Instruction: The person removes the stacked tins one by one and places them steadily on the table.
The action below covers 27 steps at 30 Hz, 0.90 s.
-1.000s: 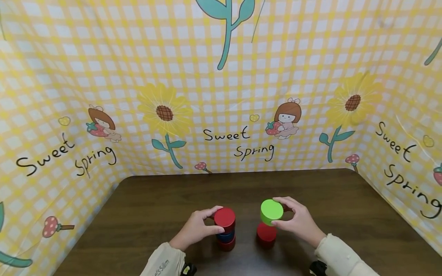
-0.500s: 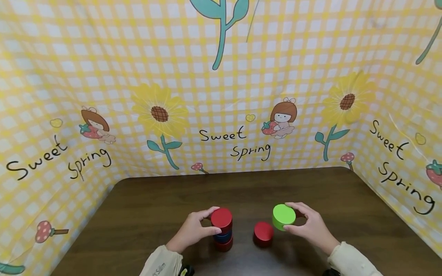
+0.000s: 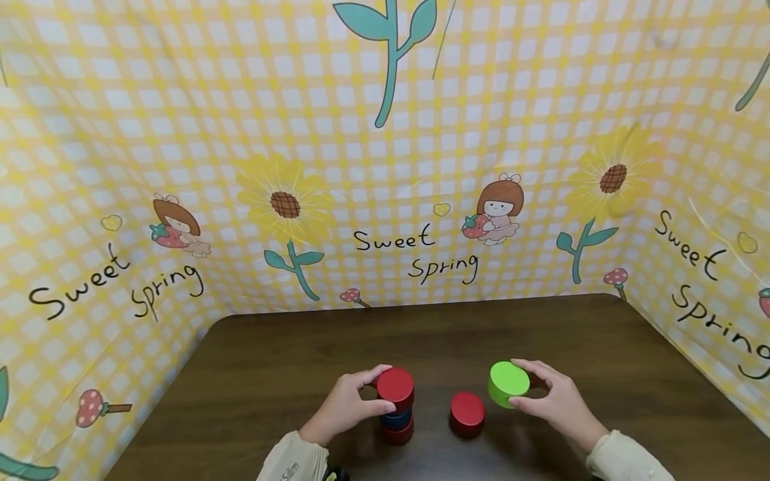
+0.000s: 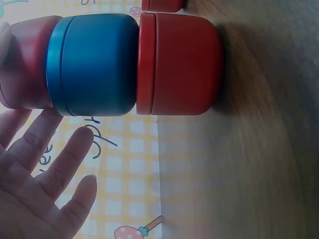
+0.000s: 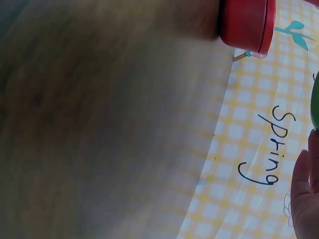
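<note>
Your left hand [image 3: 345,407] is curled round the top red tin [image 3: 395,386] of a stack of three, thumb on the near side and fingers on the far side. Under that tin sits a blue tin [image 3: 394,419], and under the blue one a second red tin [image 3: 400,434] stands on the dark wooden surface [image 3: 289,361]. In the left wrist view the stack appears sideways: the bottom red tin [image 4: 179,63] touches the surface, the blue tin [image 4: 92,64] rests directly on it, and the top red one [image 4: 27,62] is partly cut off at the frame edge, with your fingers [image 4: 55,169] spread just beside it.

Your right hand [image 3: 550,401] grips a green tin [image 3: 508,383], fingers round its far side and thumb at its near side. The tin is tilted a little; you cannot tell from these views whether it is touching the surface. Just to its left, apart from it, a lone red tin [image 3: 467,413] stands on the surface between the stack and the green tin. The right wrist view shows this lone red tin [image 5: 246,25] at the top edge, and only a sliver of the green one beside your fingertips [image 5: 304,194].

A yellow checked backdrop [image 3: 385,167] with sunflowers and "Sweet Spring" lettering encloses the surface on three sides
</note>
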Tool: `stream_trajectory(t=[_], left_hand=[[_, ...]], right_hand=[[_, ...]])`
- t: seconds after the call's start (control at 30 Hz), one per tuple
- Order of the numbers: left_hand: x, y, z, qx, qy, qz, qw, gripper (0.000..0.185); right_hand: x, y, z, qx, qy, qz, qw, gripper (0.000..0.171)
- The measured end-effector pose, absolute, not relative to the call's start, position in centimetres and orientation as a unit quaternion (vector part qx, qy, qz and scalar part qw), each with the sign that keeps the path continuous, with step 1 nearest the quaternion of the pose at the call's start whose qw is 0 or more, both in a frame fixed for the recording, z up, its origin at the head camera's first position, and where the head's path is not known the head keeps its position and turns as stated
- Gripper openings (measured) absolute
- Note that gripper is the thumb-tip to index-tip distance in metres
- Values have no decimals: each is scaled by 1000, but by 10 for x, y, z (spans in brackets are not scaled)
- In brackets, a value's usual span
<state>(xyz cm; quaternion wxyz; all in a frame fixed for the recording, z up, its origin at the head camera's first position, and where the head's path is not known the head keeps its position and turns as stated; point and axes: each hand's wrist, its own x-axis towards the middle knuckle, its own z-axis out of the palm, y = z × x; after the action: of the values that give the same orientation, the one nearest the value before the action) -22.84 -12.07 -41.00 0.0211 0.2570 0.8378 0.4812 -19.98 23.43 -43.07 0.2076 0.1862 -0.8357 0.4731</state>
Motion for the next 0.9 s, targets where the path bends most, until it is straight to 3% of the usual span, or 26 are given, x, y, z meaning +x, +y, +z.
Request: stream_trajectory(t=[0.43, 0.9], left_hand=[[-229, -123, -408, 255, 841, 477, 22, 57], [-230, -122, -415, 262, 841, 473, 3, 57]], right_hand=[[-211, 244, -430, 199, -859, 445, 158, 57], [-219, 257, -426, 210, -870, 447, 11, 60]])
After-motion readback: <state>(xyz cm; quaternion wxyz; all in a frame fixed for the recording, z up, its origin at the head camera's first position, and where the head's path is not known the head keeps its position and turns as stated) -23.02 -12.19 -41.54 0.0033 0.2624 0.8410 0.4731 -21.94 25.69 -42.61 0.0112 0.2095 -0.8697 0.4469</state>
